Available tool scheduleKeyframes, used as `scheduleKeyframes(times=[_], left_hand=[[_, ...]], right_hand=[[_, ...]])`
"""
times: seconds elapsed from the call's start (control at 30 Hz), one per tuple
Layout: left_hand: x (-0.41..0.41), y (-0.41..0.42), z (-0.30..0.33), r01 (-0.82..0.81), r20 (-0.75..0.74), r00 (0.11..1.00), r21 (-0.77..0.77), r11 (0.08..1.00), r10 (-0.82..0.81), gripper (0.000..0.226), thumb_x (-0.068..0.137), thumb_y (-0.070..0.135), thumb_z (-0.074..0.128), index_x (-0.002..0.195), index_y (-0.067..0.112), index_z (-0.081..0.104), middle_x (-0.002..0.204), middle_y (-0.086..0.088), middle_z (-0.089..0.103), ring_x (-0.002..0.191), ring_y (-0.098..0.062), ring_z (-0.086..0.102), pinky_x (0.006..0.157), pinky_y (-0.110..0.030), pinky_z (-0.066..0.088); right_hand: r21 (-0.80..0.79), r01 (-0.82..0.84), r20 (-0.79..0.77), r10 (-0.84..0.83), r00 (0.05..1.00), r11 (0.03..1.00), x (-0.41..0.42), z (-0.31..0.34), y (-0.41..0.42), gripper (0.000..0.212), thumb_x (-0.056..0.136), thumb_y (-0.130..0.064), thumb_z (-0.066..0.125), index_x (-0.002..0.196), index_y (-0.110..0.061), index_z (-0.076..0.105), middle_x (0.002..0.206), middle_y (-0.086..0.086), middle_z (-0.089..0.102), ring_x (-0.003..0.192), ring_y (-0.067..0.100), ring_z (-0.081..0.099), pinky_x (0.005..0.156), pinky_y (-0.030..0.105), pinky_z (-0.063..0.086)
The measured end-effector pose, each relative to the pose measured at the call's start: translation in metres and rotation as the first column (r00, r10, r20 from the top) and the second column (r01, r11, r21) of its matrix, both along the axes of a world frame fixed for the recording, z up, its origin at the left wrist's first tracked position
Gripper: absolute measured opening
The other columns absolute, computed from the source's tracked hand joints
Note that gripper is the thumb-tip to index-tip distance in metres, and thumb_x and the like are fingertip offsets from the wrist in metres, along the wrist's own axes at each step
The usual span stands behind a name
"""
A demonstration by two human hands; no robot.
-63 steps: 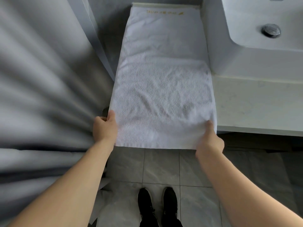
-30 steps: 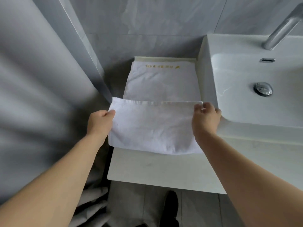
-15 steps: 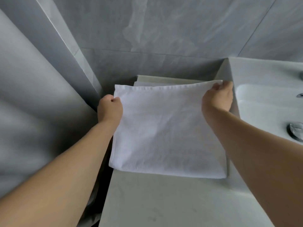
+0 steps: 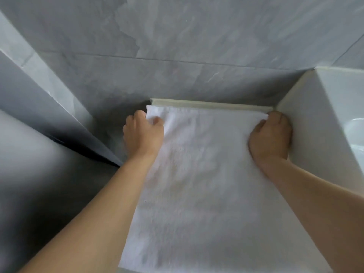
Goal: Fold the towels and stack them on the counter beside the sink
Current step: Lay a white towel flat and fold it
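A white towel (image 4: 204,184) lies folded in half on the counter (image 4: 208,104) left of the sink, its far edge close to the back wall. My left hand (image 4: 142,134) pinches the towel's far left corner, thumb on top. My right hand (image 4: 270,135) grips the far right corner, right against the sink's side wall. The towel covers nearly all of the counter; only a pale strip shows along the wall.
The white sink basin (image 4: 334,123) rises at the right, its wall touching my right hand. Grey tiled wall (image 4: 187,56) stands straight ahead. A grey partition edge (image 4: 59,119) runs diagonally at the left, beside the counter's left side.
Both hands carried the towel's near edge up and over to the far edge by the wall, folding it in half. The view has tilted up toward the wall.
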State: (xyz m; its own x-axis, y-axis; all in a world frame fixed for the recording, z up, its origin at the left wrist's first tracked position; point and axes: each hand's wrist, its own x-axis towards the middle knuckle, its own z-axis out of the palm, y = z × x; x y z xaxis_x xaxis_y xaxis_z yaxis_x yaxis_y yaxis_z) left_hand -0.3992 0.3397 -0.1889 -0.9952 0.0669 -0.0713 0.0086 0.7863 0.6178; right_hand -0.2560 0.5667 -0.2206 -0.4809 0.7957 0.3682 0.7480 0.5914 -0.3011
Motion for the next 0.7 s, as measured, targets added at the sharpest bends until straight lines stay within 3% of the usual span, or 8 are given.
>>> scheduleKeyframes(times=[0.1,0.2,0.27,0.37,0.47,0.6,0.7], left_hand=[[-0.01,0.006,0.003,0.039,-0.051,0.998,0.121,0.992,-0.033,0.019,0.094,0.026,0.05,0.088,0.007,0.052,0.11,-0.017,0.055,0.101,-0.038,0.05,0.079,-0.041,0.041],[-0.022,0.013,0.008,0.067,-0.008,0.998,0.138,0.988,-0.067,0.033,0.095,0.024,0.047,0.067,0.012,0.036,0.077,-0.01,0.051,0.076,-0.035,0.046,0.059,-0.039,0.034],[-0.03,0.014,0.009,0.057,0.064,0.995,0.197,0.979,-0.071,0.041,0.1,0.031,0.044,0.064,0.011,0.041,0.064,-0.003,0.046,0.069,-0.029,0.043,0.058,-0.037,0.03],[-0.043,0.011,0.005,0.043,0.138,0.986,0.321,0.946,-0.091,0.045,0.102,0.033,0.044,0.065,0.007,0.045,0.058,-0.001,0.04,0.062,-0.024,0.036,0.06,-0.033,0.03],[-0.05,0.005,0.003,0.114,0.088,0.984,0.363,0.925,-0.156,0.046,0.103,0.031,0.047,0.073,-0.004,0.05,0.063,-0.004,0.033,0.062,-0.019,0.029,0.061,-0.033,0.027],[-0.057,0.004,0.001,0.228,0.015,0.969,0.321,0.919,-0.246,0.037,0.104,0.029,0.048,0.073,0.009,0.05,0.07,-0.008,0.041,0.066,-0.019,0.037,0.064,-0.032,0.031],[-0.063,0.006,-0.001,0.204,0.04,0.975,0.239,0.95,-0.219,0.048,0.104,0.031,0.047,0.062,0.013,0.032,0.058,-0.001,0.03,0.054,-0.018,0.027,0.054,-0.033,0.023]], right_hand=[[0.018,-0.013,0.027,0.013,1.0,1.0,-0.004,0.003,0.003,0.032,0.087,-0.012,0.042,0.106,0.01,0.057,0.103,0.035,0.058,0.098,0.049,0.054,0.09,0.049,0.038],[-0.12,0.025,0.09,-0.014,0.996,0.993,-0.014,0.017,0.009,0.033,0.092,-0.015,0.04,0.108,0.008,0.058,0.113,0.033,0.056,0.109,0.046,0.049,0.097,0.044,0.032],[-0.207,0.007,0.067,0.007,0.998,0.978,-0.019,0.028,0.014,0.034,0.092,-0.018,0.041,0.11,0.005,0.058,0.121,0.031,0.052,0.116,0.044,0.042,0.101,0.04,0.027],[-0.261,-0.028,-0.009,0.026,1.0,0.965,-0.021,0.033,0.014,0.051,0.08,-0.03,0.034,0.104,0.006,0.06,0.117,0.031,0.052,0.113,0.044,0.043,0.101,0.041,0.03],[-0.349,0.028,-0.103,-0.068,0.992,0.937,-0.026,0.029,0.014,0.048,0.079,-0.029,0.036,0.1,0.006,0.059,0.109,0.031,0.058,0.102,0.044,0.053,0.089,0.042,0.042],[-0.309,0.058,-0.034,-0.072,0.997,0.949,-0.031,0.028,0.015,0.028,0.093,-0.012,0.043,0.105,0.009,0.055,0.111,0.034,0.058,0.102,0.046,0.055,0.084,0.046,0.042],[-0.255,0.062,0.05,-0.051,0.997,0.965,-0.034,0.026,0.018,0.028,0.097,-0.015,0.041,0.108,0.008,0.052,0.115,0.034,0.054,0.104,0.048,0.054,0.083,0.049,0.043]])
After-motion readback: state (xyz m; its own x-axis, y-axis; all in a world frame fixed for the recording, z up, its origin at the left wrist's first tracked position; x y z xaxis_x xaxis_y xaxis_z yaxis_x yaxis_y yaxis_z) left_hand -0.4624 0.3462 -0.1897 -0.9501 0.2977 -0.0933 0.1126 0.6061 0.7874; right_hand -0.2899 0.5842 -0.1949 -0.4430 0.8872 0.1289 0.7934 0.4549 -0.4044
